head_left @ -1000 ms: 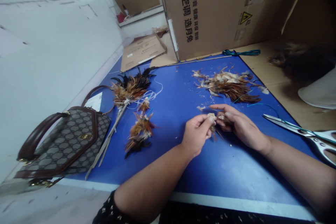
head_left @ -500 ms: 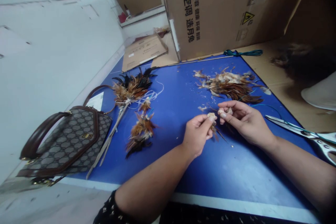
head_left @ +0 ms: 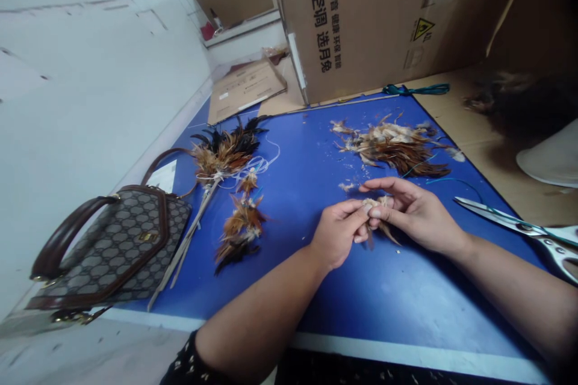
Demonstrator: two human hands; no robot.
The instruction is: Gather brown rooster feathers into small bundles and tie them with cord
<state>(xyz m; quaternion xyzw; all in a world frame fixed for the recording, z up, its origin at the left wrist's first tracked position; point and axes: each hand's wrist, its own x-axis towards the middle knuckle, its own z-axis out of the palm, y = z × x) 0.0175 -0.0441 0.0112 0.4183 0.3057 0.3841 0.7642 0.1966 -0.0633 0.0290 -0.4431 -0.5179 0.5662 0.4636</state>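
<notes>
My left hand (head_left: pixel 339 230) is closed in a pinch on brown and cream feathers (head_left: pixel 371 204) just above the blue tabletop (head_left: pixel 289 277). The thumb of my right hand (head_left: pixel 413 216) presses in from the other side, so both hands meet at the feathers, whose dark tips hang below. My right index finger is stretched out past the thumb. Beyond my hands lies a loose pile of brown and pale feathers (head_left: pixel 392 147). To the left rest small tied feather bunches (head_left: pixel 241 222) and a larger feather bundle (head_left: pixel 230 150) on thin sticks with white string.
A patterned handbag (head_left: pixel 121 240) stands at the left edge. Scissors (head_left: pixel 519 225) lie at the right, near a teal cord bundle (head_left: pixel 418 89). A large cardboard box (head_left: pixel 370 24) rises behind the table, and a white container (head_left: pixel 551 156) stands at far right.
My two hands have come together; the feathers each held apart now touch between the fingertips. My right index finger has stretched further out. The piles and bundles stay as they were.
</notes>
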